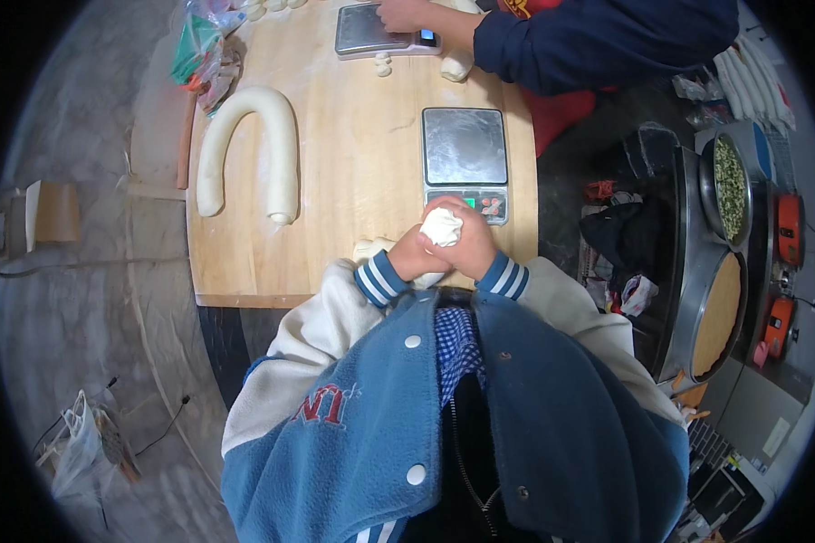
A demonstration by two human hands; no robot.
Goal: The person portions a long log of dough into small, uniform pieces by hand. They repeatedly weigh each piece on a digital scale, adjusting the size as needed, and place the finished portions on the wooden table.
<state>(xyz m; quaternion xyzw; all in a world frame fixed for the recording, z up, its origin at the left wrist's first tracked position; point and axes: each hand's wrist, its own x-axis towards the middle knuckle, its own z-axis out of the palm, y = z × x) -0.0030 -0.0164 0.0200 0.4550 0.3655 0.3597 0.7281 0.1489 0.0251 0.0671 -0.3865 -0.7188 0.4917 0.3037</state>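
My left hand [409, 254] and my right hand [473, 237] are pressed together near the front edge of the wooden table. Between them a small lump of white dough [442, 227] bulges out, its top creased. The fingers overlap, so the lower part of the lump is hidden. Partly covered by my hands and wrists, a dough roll [372, 249] lies on the table below. Just beyond my hands is a digital kitchen scale [463, 146] with a bare metal plate and a lit green display. My right hand overlaps its front edge in the view.
A thick dough rope [248, 102] bent into an arch lies on the wooden table [353, 170]. Across it, a co-worker's hand [404, 15] is over a second scale [363, 30], near small dough pieces [382, 64]. Plastic bags [207, 58] sit far left. At right stands a bowl of chopped greens [728, 186].
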